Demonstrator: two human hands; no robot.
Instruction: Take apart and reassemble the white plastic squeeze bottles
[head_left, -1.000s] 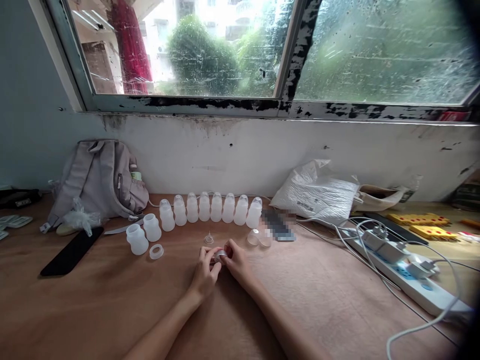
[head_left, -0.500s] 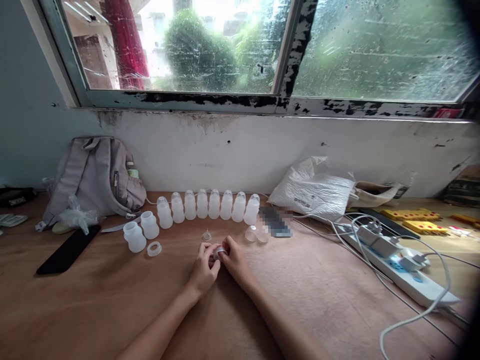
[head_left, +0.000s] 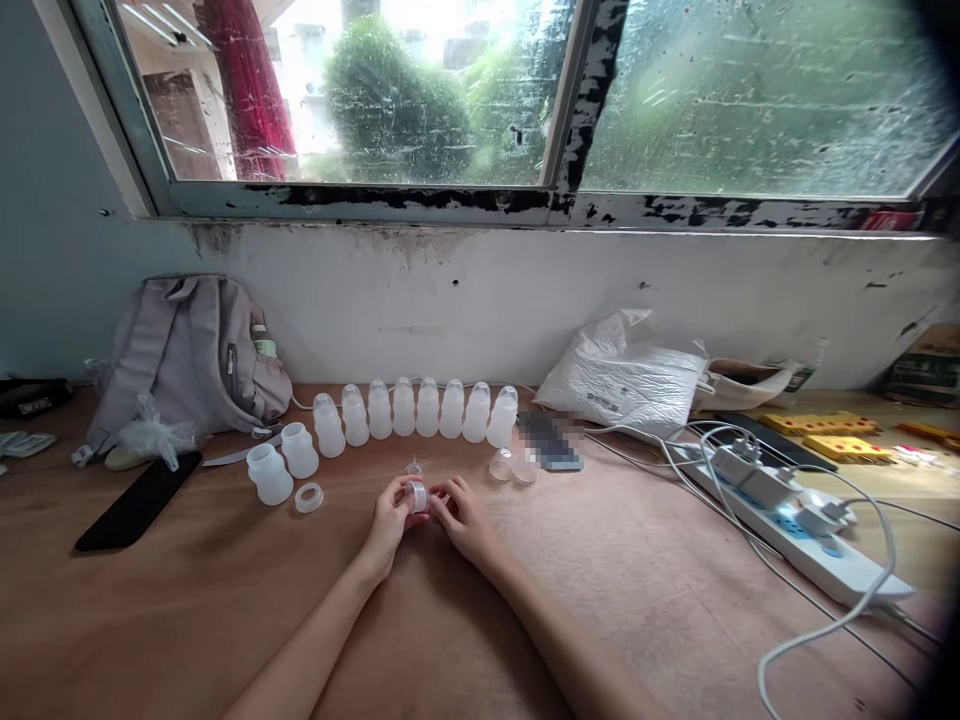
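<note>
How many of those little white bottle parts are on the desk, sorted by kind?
Capped bottles in the back row: 8
Open bottles without tops: 2
Loose white ring on the desk: 1
Ring cap in the left hand: 1
Small clear teat behind the hands: 1
Clear dome caps by the blurred item: 2
Total: 15

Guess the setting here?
Likely a home workbench: brown wooden tabletop under a peeling window frame, with a grey fabric backpack and a white power strip on it.
</note>
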